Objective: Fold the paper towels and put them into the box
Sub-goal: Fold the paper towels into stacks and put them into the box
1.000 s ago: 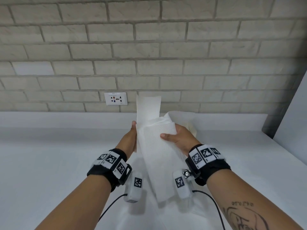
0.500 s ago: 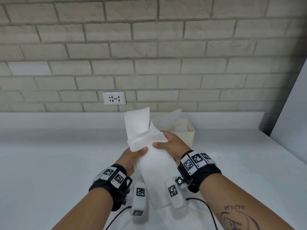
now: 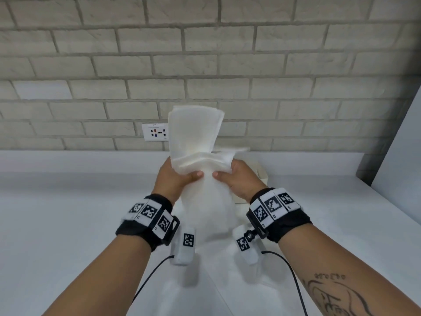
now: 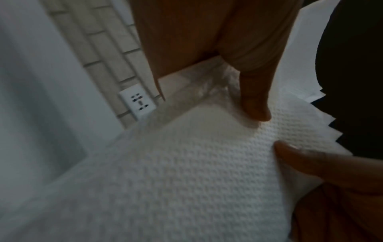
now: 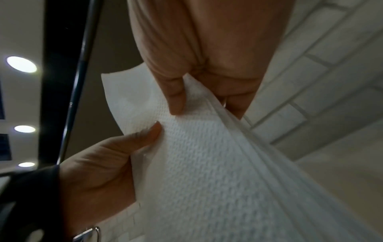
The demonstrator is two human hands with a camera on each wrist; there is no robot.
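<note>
A long white paper towel strip [image 3: 210,213] hangs between my hands above the counter. Its upper part is folded into a layered stack [image 3: 196,133] that stands up above my fingers. My left hand [image 3: 184,179] and right hand [image 3: 227,179] pinch the strip side by side just below the stack, thumbs on the near face. In the left wrist view my left thumb [image 4: 256,104] presses on the embossed towel [image 4: 186,163]. The right wrist view has my right thumb [image 5: 176,99] on the towel [image 5: 207,163]. A cream box [image 3: 263,176] stands behind my right hand, mostly hidden.
A brick wall with a white socket [image 3: 156,132] runs along the back of the white counter [image 3: 68,213]. A grey panel [image 3: 401,156] bounds the counter on the right. Black cables [image 3: 293,277] trail from my wrist cameras.
My hands have come closer together and slid down the strip. The folded stack has grown thicker and now stands higher above my fingers.
</note>
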